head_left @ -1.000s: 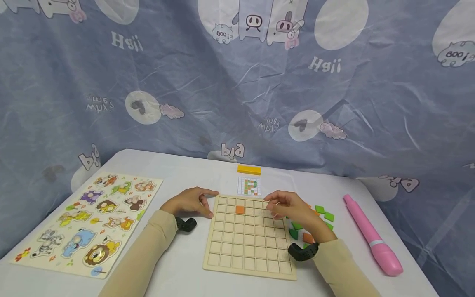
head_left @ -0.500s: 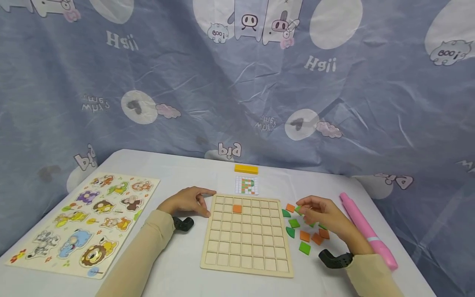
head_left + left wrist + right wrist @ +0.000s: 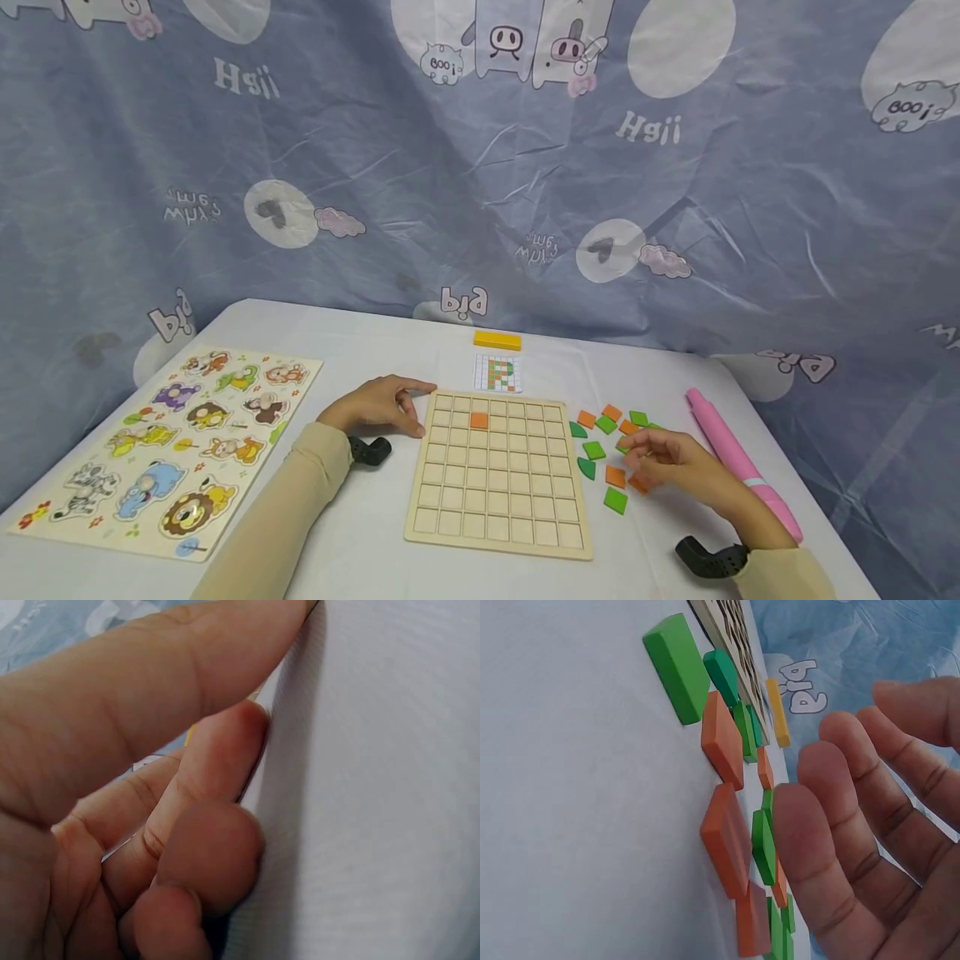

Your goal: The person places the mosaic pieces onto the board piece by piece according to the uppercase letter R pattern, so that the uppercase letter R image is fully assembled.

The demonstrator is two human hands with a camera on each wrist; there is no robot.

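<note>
In the head view, a wooden grid board (image 3: 497, 481) lies flat, with one orange square tile (image 3: 479, 421) in its second row from the top. My left hand (image 3: 375, 404) rests at the board's upper left, index fingertip at the corner and thumb at the side edge; its other fingers bend loosely in the left wrist view. Over the scattered tiles right of the board hovers my right hand (image 3: 678, 467), fingers relaxed and nothing visible in them. The right wrist view shows a green square tile (image 3: 676, 669) and an orange tile (image 3: 727, 840) below the fingers, apart from them.
A pattern card (image 3: 498, 373) and a yellow bar (image 3: 497, 340) lie behind the board. An animal puzzle board (image 3: 142, 533) is at left. At far right lies a pink stick-shaped object (image 3: 731, 446). A printed curtain (image 3: 420, 167) hangs behind the table.
My right hand has moved right from above the board to the loose tiles, then lower and slightly farther right over them. The left hand keeps its place at the board's edge.
</note>
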